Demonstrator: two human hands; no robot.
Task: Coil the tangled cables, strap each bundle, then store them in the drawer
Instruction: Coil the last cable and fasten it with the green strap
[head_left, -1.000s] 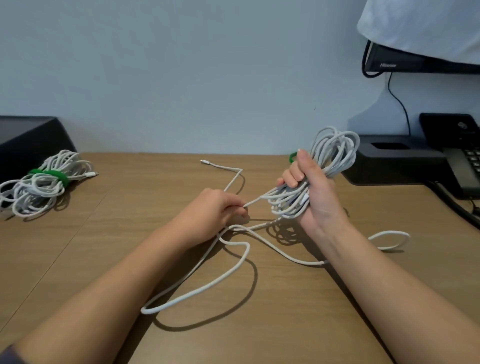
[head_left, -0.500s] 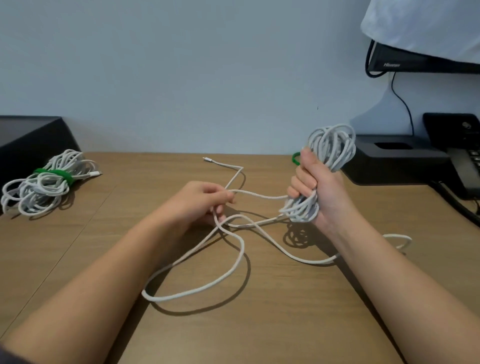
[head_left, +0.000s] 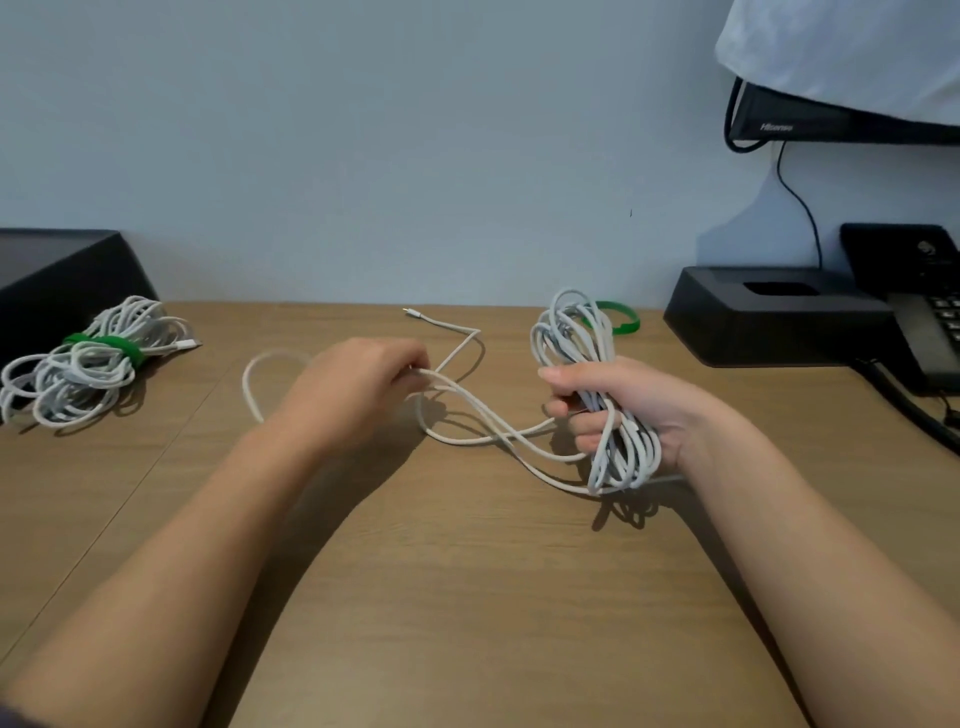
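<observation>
White cable coil (head_left: 569, 332) is clasped upright in the curled right grip (head_left: 623, 410) | loose strand (head_left: 467, 442), run leftward from it over the bench (head_left: 467, 597), is pinched by the left grip (head_left: 363, 384).

Both bare forearms reach forward from the lower corners. The left hand (head_left: 363, 389) lies knuckles-up, its fingers (head_left: 415, 364) pinching a loose cable strand (head_left: 470, 397). The right hand (head_left: 641, 410) is turned sideways, thumb on top, fingers curled tight round the cable coil (head_left: 571, 332).
</observation>
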